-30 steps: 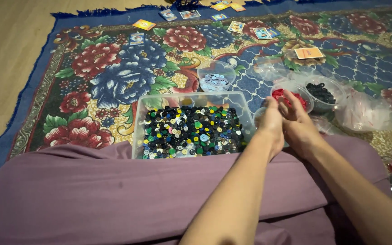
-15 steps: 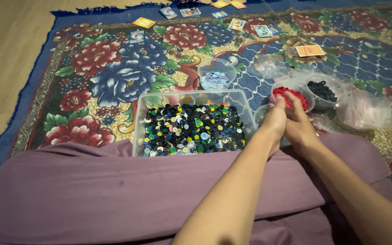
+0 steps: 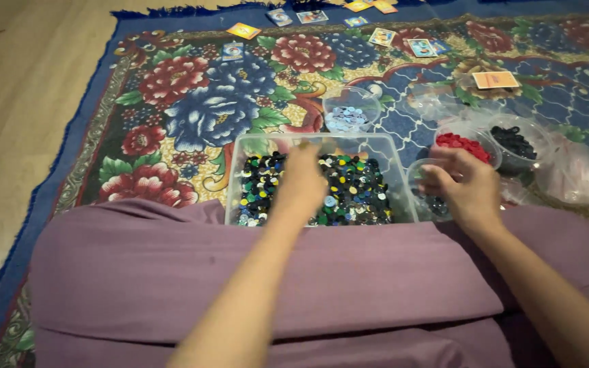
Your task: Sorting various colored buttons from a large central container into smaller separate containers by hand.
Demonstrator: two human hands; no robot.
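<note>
The clear plastic bin [image 3: 253, 146] of mixed buttons [image 3: 356, 194] sits on the carpet just past the purple cloth [image 3: 172, 272] over the person's lap. The left hand [image 3: 301, 184] reaches into it from 6 o'clock, lying over the middle of the heap with its back to the camera; I cannot tell whether the fingers are closed on a button. At 3 o'clock from the bin, the right hand [image 3: 465, 184] hovers with fingers loosely curled, apparently holding nothing, over a small clear cup [image 3: 420, 170] just beside the bin's right wall. Beyond that hand, at 1 o'clock, stand a bowl of red buttons [image 3: 461, 142] and a bowl of black buttons [image 3: 512, 142]. At 12 o'clock from the bin is a cup of pale blue buttons [image 3: 348, 117]. Cards [image 3: 495, 80] lie scattered on the floral carpet [image 3: 192, 109] farther off.
</note>
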